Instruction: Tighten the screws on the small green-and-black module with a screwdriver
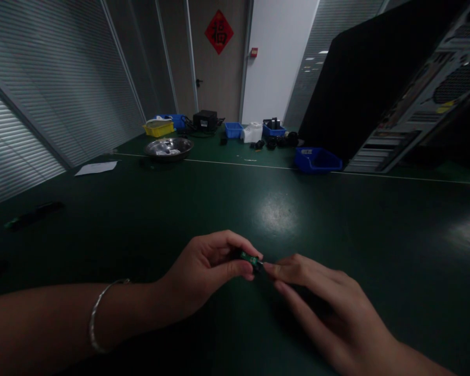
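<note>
My left hand [209, 269], lower centre of the frame w/ a bracelet [97, 313] on the wrist, is curled round a small green part [249, 257], pinched between thumb and forefinger just above the table. My right hand [317, 297], lower right, meets it tip to tip: thumb and forefinger are closed on the part's right end, or on something tiny stuck there; too dark and small to tell which. I judge I'm mid-fiddle, fitting or pulling sth at that end, so the next move needs a steady left grip and a fine, straight motion from the right fingertips, no twisting.

The surface is a dark green table [235, 203], matte w/ 1 dull glare patch near the middle. Left edge: a dark pen-like tool [33, 214], then a sheet of paper [96, 167]. Upper left-centre: a steel bowl [168, 148], a yellow bin [159, 128], a black box [206, 120]. Centre top: 2 small blue bins, a white thing, some black bits. Right of those, a bigger blue bin [317, 160] beside an open PC case [419, 99] filling the upper right. Room: slatted blinds at left, a door w/ a red diamond sign [219, 31] at the top centre.
</note>
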Tool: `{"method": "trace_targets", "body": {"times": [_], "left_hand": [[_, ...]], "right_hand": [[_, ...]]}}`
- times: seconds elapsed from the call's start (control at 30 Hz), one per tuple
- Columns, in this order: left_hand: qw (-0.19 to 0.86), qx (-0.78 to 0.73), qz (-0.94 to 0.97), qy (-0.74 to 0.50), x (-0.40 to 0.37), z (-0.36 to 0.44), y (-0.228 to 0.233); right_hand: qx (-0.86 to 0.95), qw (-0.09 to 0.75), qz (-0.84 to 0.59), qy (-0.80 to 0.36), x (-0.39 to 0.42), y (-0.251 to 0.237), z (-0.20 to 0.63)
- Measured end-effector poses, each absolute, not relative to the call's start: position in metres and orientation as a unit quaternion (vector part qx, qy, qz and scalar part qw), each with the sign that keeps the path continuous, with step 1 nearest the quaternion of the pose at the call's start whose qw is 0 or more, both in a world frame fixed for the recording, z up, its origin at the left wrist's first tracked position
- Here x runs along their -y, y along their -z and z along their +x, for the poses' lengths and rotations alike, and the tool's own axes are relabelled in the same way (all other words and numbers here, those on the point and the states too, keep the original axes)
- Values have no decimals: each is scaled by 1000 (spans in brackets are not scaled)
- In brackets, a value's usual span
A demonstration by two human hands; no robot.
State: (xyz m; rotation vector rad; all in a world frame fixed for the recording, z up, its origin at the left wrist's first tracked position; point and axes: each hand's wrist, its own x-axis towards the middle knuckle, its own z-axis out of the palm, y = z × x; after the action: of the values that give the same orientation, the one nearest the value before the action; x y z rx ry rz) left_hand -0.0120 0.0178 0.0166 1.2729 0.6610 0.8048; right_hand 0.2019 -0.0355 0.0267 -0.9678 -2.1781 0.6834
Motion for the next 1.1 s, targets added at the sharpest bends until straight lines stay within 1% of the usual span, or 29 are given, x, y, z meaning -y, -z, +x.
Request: {"method": "trace_targets", "body": {"times": [0.2,0.3,0.47,0.57,0.63,0.7,0.77,0.83,0.93,1.1], "left_hand": [[717,-273,532,-359,-18,-11,-16],[721,-274,529,-355,-19,-12,-15],[689,-298,559,-352,-21,-14,-13],[667,-306,607,-306,-20,-17,-13],[631,-304,667,-253,-18,-18,-14],[557,-293,748,-209,-17,-19,-16],[472,-256,823,-187,-15,-19,-18],[412,-211,868,-180,-15,-18,-19],[374,-185,892,-173,-14,-18,-19],[367,-200,889,-186,-13,-18,-18]], "right_hand": [[814,362,-360,-275,36,-24,198],[813,362,-362,-279,36,-24,197],[806,368,-382,-263,34,-25,200],[800,373,-401,-246,33,-24,201],[799,371,-410,-237,33,-23,202],[798,368,-417,-230,33,-22,203],[798,369,-421,-225,34,-21,203],[797,369,-423,-223,34,-20,203],[797,367,-423,-227,33,-19,202],[796,354,-431,-235,33,-19,202]]}}
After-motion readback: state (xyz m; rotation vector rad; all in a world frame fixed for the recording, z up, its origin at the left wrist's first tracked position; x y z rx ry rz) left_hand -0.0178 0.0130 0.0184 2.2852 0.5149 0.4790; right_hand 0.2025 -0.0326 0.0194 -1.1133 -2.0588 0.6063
